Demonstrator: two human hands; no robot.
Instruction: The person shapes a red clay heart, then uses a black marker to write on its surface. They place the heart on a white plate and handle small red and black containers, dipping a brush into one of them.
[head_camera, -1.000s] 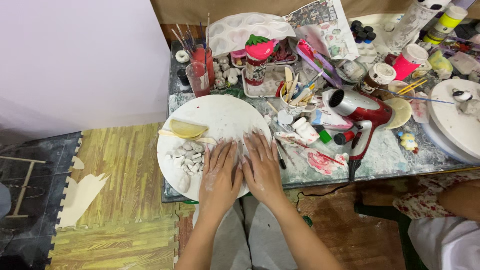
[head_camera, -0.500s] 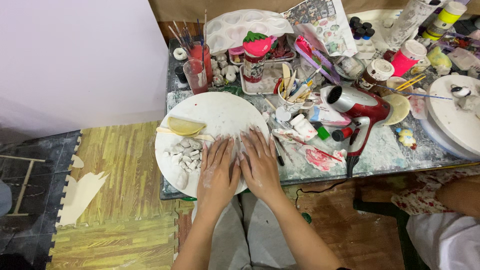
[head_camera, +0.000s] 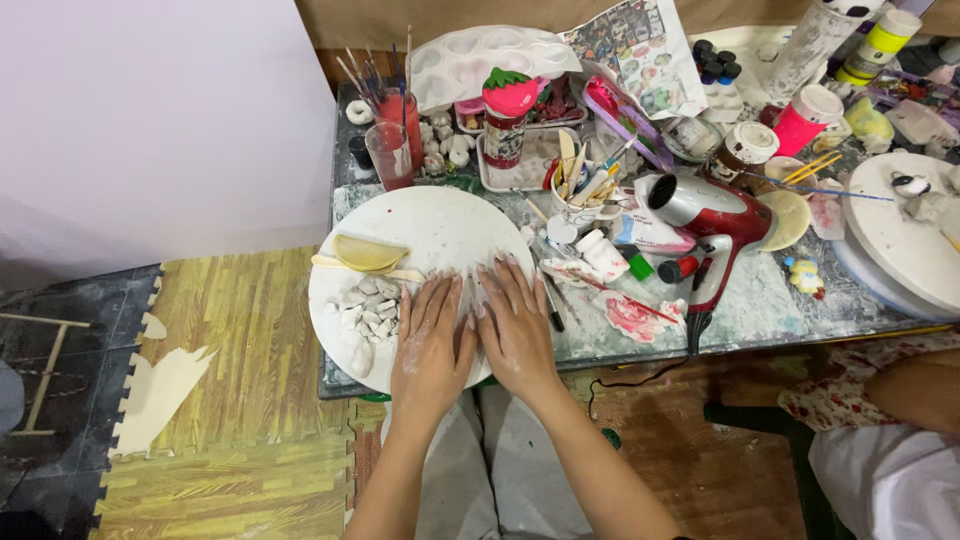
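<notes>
1. Pressing flat, our left hand (head_camera: 432, 345) and right hand (head_camera: 517, 325) lie open, palms down, on the round white board (head_camera: 440, 225) at the desk (head_camera: 770, 300) edge.
2. We cannot see what lies beneath them.
3. Clay lumps (head_camera: 368, 310) sit just left.

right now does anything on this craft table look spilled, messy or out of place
Yes. White powdery residue smears the table top around the red hair dryer and dusts both the left hand and right hand, which press flat on the round white board.
</notes>
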